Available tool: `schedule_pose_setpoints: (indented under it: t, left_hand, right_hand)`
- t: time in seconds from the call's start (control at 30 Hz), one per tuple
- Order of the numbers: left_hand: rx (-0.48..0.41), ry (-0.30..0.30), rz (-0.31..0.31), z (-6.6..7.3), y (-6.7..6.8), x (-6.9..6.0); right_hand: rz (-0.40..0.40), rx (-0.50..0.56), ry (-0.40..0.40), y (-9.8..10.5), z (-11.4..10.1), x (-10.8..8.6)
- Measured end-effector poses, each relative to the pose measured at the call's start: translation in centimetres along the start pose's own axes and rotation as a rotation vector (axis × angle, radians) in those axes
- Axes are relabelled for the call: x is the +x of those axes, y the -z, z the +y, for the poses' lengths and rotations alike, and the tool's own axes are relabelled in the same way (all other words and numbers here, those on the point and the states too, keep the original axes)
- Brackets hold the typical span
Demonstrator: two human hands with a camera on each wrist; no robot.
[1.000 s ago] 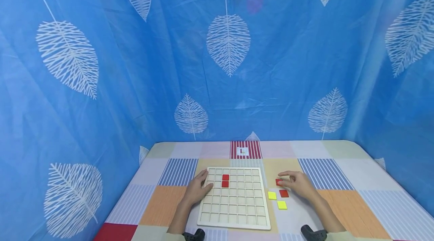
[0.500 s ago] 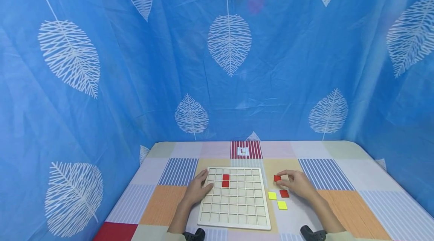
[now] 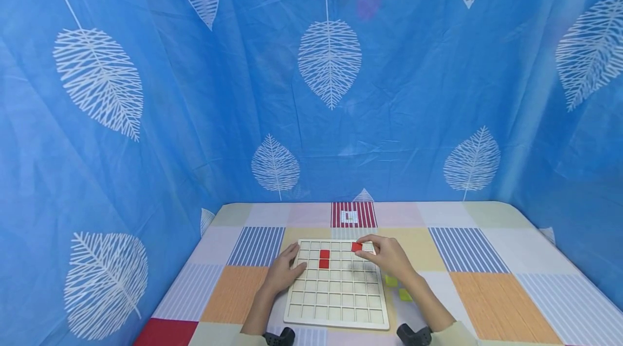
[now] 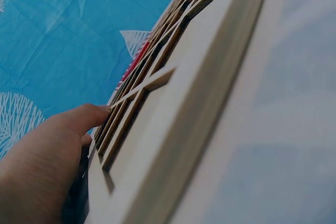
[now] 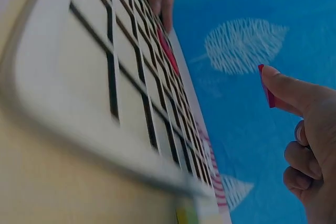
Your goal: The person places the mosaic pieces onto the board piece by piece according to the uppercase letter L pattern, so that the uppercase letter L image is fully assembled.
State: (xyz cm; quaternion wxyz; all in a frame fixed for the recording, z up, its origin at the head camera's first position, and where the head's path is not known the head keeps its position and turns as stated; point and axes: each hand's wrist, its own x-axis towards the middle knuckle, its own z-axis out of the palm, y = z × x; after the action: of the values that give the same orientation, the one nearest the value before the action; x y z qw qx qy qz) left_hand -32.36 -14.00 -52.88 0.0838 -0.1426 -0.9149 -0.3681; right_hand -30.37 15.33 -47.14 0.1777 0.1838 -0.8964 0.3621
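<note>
A pale wooden grid board [image 3: 336, 300] lies on the table, with two red tiles [image 3: 324, 259] in neighbouring cells of one column. My left hand [image 3: 284, 272] rests on the board's left edge, its thumb over the rim, as the left wrist view shows too [image 4: 50, 153]. Between thumb and finger my right hand [image 3: 389, 257] pinches a red tile [image 3: 357, 247] above the board's far right part. In the right wrist view that red tile [image 5: 266, 86] is held clear of the board, the other fingers of the hand [image 5: 315, 129] curled.
Two yellow tiles [image 3: 391, 281] lie right of the board, partly beside my right forearm. A small printed grid pattern [image 3: 348, 217] is on the striped red patch beyond the board. Blue curtains [image 3: 389, 146] with white leaves stand behind and at the sides.
My right hand has moved left with the red tile, from the table right of the board to over its far right part. Its forearm now hides the loose red tile. My left hand stayed put.
</note>
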Motion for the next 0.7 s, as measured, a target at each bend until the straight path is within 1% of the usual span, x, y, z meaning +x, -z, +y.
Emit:
schedule_pose_setpoints:
  t: [0.07, 0.2, 0.37, 0.5, 0.7]
  left_hand:
    - [-0.002, 0.003, -0.001, 0.0, 0.0, 0.0]
    - [0.0, -0.02, 0.005, -0.1, 0.0, 0.0]
    - [0.006, -0.025, 0.001, -0.1, 0.0, 0.0]
    - [-0.002, -0.033, -0.003, 0.0, 0.1, -0.1]
    - [0.012, -0.028, -0.008, 0.1, 0.3, -0.1]
  right_hand:
    - [-0.01, 0.006, 0.027, -1.1, -0.9, 0.3]
    - [-0.053, -0.022, 0.077, -3.3, -2.2, 0.4]
    - [-0.137, -0.076, 0.119, -5.4, -3.3, 0.4]
    - [-0.2, -0.1, 0.129, -6.6, -3.5, 0.2]
    - [-0.23, -0.092, 0.132, -7.4, -3.4, 0.1]
